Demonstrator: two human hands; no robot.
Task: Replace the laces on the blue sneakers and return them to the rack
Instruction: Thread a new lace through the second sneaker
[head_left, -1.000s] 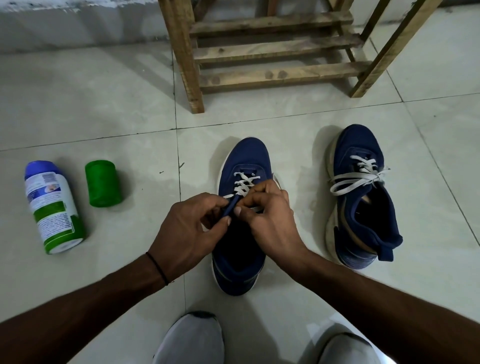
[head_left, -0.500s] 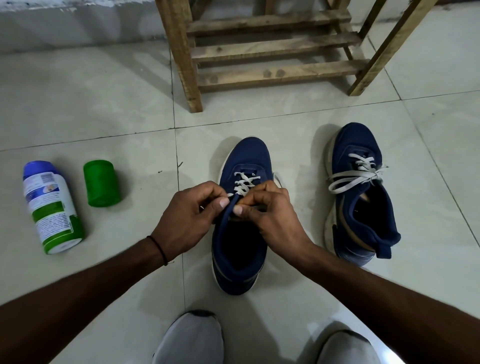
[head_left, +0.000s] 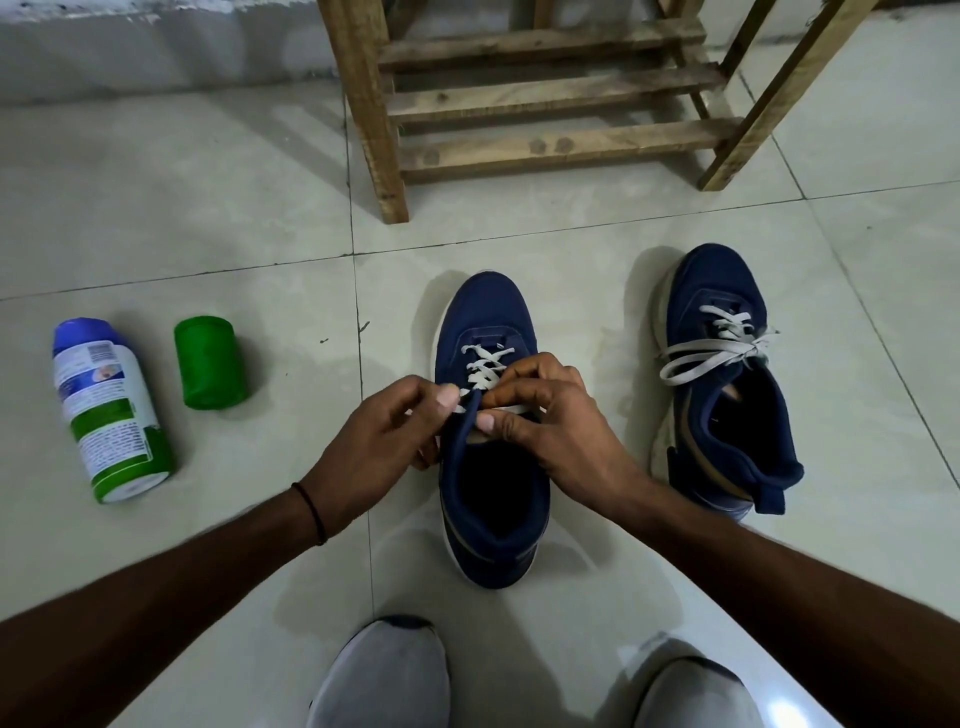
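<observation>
Bare floor lies open between the two sneakers and the far rack; far left, a spray can and what looks like a green cap block the way.

Both forearms are bare from the near edge of the view up to the wrists, and a thin black cord bracelet circles the left wrist just behind the bare left hand. The bare right hand, like the left, shows short, pale, trimmed nails. At the near edge sit a left pale grey rounded fabric shape and a right pale grey rounded fabric shape, each dark-rimmed on its far side; knees or shoe toes, I cannot tell.
</observation>
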